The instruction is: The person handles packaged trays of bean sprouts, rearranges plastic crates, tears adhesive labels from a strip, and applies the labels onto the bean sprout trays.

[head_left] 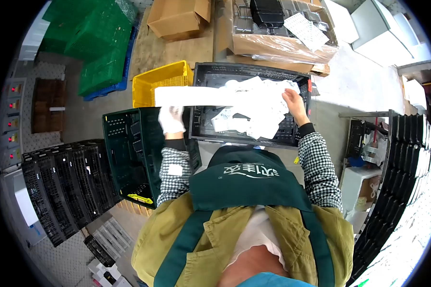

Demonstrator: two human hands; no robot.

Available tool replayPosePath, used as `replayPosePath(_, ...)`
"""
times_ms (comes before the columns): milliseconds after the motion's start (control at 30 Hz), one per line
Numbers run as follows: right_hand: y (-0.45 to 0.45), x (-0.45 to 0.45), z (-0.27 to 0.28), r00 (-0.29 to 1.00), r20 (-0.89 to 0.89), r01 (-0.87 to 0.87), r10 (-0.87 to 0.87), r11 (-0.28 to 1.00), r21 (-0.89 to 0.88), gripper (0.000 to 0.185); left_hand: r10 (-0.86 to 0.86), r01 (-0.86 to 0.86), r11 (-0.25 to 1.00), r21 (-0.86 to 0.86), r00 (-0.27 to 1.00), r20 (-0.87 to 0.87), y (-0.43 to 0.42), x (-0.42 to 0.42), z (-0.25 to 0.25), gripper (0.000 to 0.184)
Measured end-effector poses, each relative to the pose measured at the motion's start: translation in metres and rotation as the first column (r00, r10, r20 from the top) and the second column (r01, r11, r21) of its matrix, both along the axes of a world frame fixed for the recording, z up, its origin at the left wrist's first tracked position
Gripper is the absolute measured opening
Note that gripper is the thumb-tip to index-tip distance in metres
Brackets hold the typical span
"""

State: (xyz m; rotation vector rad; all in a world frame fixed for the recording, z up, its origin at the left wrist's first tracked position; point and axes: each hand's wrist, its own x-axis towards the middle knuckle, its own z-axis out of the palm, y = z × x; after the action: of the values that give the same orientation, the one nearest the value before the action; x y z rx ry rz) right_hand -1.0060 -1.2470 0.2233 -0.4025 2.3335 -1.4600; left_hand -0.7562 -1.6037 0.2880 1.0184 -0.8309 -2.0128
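My left hand (171, 119), in a white glove, is at the near edge of a long white paper strip (194, 96), close to its left end. Its fingers are slightly blurred but look closed on the strip. The strip runs sideways over a black plastic crate (251, 67). A heap of crumpled white label paper (258, 107) lies in the crate. My bare right hand (294, 104) has its fingers curled at the heap's right edge, pinching the paper there. Both sleeves are black-and-white checked.
A yellow crate (143, 88) stands behind a dark green crate (129, 158) at left. Beyond the black crate are a cardboard box (177, 16) and a wrapped carton (277, 45) with clear and black trays. Stacked black crates (72, 186) and a rack (392, 186) flank me.
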Motion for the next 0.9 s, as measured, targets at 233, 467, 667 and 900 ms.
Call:
replayPosePath(233, 0.01, -0.038, -0.063, 0.908, -0.213, -0.208, 0.362, 0.829, 0.52, 0.047, -0.42, 0.419, 0.907, 0.035, 0.898, 0.128, 0.04, 0.036, -0.061, 0.049)
replayPosePath(467, -0.106, -0.101, -0.168, 0.802, -0.005, -0.395, 0.597, 0.537, 0.745, 0.069, -0.384, 0.214, 0.867, 0.451, 0.863, 0.328, 0.141, -0.008, -0.135, 0.025)
replayPosePath(667, -0.109, -0.102, -0.202, 0.771, -0.071, -0.319, 0.633, 0.48, 0.817, 0.069, -0.206, 0.004, 0.929, 0.369, 0.835, 0.511, 0.148, -0.034, -0.161, 0.013)
replayPosePath(900, -0.042, -0.062, -0.203, 0.634, -0.131, -0.615, 0.762, 0.599, 0.513, 0.039, 0.372, 0.637, 0.582, -0.506, 0.344, 0.862, 0.156, -0.058, -0.121, 0.074)
